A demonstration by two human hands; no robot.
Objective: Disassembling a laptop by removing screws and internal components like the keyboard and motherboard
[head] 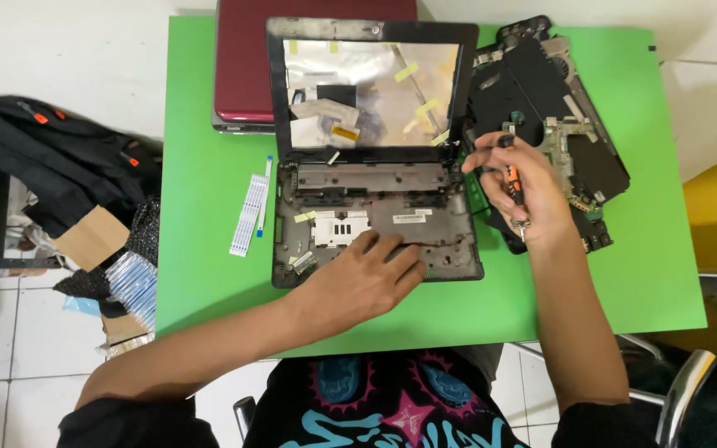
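Grip of the right hand (518, 192) is closed around a small screwdriver with an orange and black handle (511, 176), which is held upright above the right edge of the opened laptop base (375, 222), its tip pointing down toward the wrist. The left hand (364, 280) is laid flat, fingers spread and holding nothing, pressed onto the front right part of the base, so that the shell is steadied on the green worktop (209, 207).

Much of the stripping appears to have been done already: the keyboard and top cover are gone from the base, bare frame and a metal plate are exposed, and the screen panel has been taken out of the lid (367, 83), leaving a silver backing with yellow tape strips. A removed circuit board with black parts (558, 124) is set just to the right of the base, partly under the right hand. Two flat white ribbon cables (251, 211) lie apart on the left. A closed red laptop (246, 66) is tucked behind the lid. What is left, as judged, is the remaining hardware within the lower shell; whether any screws remain cannot be told.

The base lies directly beneath the left palm and just left of the tool.
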